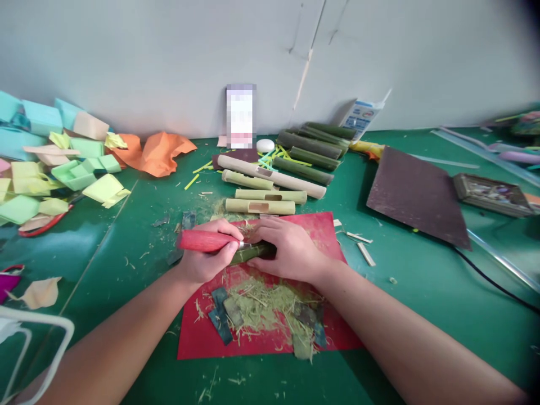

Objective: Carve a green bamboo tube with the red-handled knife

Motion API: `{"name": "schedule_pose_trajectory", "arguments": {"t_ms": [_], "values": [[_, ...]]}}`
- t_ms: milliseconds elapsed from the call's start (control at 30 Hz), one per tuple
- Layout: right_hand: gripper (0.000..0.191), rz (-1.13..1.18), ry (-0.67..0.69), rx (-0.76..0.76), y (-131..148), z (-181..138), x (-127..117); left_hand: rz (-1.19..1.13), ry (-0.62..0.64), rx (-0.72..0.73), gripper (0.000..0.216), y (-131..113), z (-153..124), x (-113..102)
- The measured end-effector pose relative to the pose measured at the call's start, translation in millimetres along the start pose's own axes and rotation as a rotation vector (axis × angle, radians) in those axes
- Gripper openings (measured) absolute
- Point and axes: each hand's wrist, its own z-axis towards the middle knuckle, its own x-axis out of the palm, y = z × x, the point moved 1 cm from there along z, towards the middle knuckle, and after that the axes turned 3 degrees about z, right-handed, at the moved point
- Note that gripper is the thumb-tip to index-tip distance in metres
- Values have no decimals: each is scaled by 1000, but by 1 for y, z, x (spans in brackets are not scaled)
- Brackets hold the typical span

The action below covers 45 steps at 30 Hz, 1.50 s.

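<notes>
My left hand (208,256) is closed around the red handle of a knife (201,240), whose blade end meets a green bamboo piece (248,253). That bamboo piece lies on a red mat (329,225), and my right hand (287,247) is closed over it, pressing it down. Green shavings and dark peel strips (261,312) are heaped on the mat just in front of my hands. The blade itself is mostly hidden between the two hands.
Pale peeled bamboo tubes (264,197) and dark green ones (314,149) lie behind the mat. Folded coloured papers (63,163) pile up at the left, a brown sandpaper sheet (415,194) and a black cable (498,284) at the right. A grey wall bounds the green table (422,281).
</notes>
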Motion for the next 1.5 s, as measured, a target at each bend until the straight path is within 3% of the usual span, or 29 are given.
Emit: {"name": "schedule_pose_trajectory", "arguments": {"t_ms": [800, 1100, 1500], "values": [[21, 15, 15, 27, 0, 0, -1, -71, -6, 8, 8, 4, 0, -4], [25, 16, 29, 19, -1, 0, 0, 0, 14, 34, 10, -1, 2, -2], [23, -13, -3, -24, -1, -1, 0, -46, -71, 52, 11, 8, -3, -3]]}}
